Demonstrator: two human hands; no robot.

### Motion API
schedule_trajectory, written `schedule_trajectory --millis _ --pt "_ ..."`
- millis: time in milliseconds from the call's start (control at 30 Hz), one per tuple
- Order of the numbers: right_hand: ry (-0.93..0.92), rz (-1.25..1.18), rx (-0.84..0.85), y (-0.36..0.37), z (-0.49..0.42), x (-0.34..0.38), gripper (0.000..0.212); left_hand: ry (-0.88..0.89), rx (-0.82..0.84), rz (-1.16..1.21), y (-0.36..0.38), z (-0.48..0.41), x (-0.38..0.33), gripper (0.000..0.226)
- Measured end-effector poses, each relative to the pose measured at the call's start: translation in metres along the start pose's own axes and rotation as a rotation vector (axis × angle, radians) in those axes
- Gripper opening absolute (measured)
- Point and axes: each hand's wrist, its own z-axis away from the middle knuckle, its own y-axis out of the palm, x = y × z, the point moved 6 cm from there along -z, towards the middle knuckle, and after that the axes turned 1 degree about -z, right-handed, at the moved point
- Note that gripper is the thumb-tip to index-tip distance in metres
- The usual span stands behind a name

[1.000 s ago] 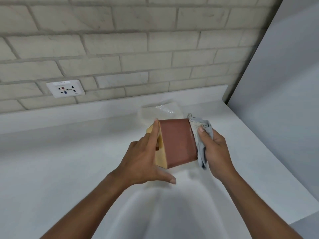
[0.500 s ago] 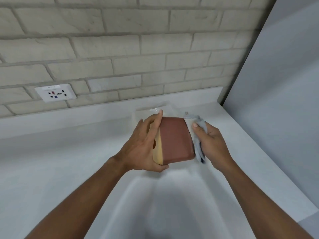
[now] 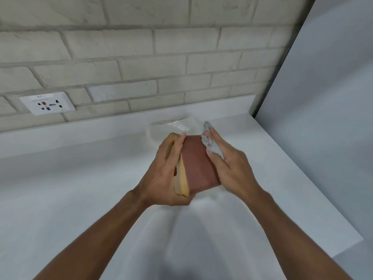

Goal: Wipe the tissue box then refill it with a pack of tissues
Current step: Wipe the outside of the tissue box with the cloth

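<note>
One tissue box [image 3: 198,164], brown-sided with a pale yellow face, is held tilted above the white counter [image 3: 80,188], between two hands. At its 9 o'clock the left hand [image 3: 163,174] grips it, fingers curled over the top edge and thumb under the bottom. At 3 o'clock the right hand [image 3: 232,170], fingers nearly straight, presses one grey cloth [image 3: 212,142] against the box's side. One clear-wrapped pack of tissues [image 3: 167,128] lies at 12 o'clock, behind the box. One wall socket [image 3: 47,103] sits at 10 o'clock.
</note>
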Motion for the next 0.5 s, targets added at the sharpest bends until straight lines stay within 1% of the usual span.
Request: schedule_trajectory --millis 33,100,133,167,200,233,267,300,333,367,400,433,467,500 --pt "-0.001 0.021 0.006 0.002 -0.001 0.005 0.047 -0.023 -0.028 0.021 -0.002 -0.001 -0.001 0.139" --pt "-0.104 0.12 -0.023 0.008 0.016 0.014 0.044 -0.108 -0.09 0.08 -0.009 -0.003 0.004 0.14" --pt "-0.156 0.13 -0.046 0.008 0.029 0.016 0.043 -0.165 -0.092 0.101 -0.012 -0.004 0.008 0.141" --pt "-0.163 0.097 -0.071 0.005 0.042 0.017 0.04 -0.226 -0.078 0.111 -0.016 -0.005 0.013 0.143" --pt "-0.074 0.003 -0.118 -0.002 0.048 0.012 0.032 -0.288 -0.059 0.117 -0.019 -0.005 0.019 0.145" --pt "0.082 -0.163 -0.182 -0.01 0.046 0.002 0.023 -0.35 -0.052 0.137 -0.021 -0.002 0.025 0.146" --pt "0.235 -0.294 -0.324 -0.021 0.045 -0.013 0.026 -0.408 -0.064 0.182 -0.022 0.0 0.029 0.146" --pt "0.351 -0.399 -0.431 -0.028 0.041 -0.021 0.033 -0.458 -0.083 0.237 -0.024 0.002 0.032 0.145" --pt "0.383 -0.445 -0.481 -0.03 0.034 -0.022 0.034 -0.503 -0.092 0.283 -0.024 0.001 0.032 0.145" --pt "0.32 -0.469 -0.48 -0.028 0.028 -0.013 0.028 -0.54 -0.089 0.313 -0.023 -0.001 0.03 0.145" --pt "0.178 -0.416 -0.416 -0.022 0.022 0.007 0.023 -0.57 -0.082 0.333 -0.021 -0.005 0.027 0.145" --pt "-0.02 -0.243 -0.303 -0.01 0.017 0.029 0.032 -0.587 -0.075 0.348 -0.017 -0.008 0.025 0.146" --pt "-0.253 0.006 -0.173 0.007 0.02 0.042 0.042 -0.59 -0.073 0.364 -0.014 -0.011 0.023 0.145" --pt "-0.434 0.247 -0.083 0.018 0.02 0.044 0.046 -0.589 -0.075 0.383 -0.011 -0.013 0.023 0.143"
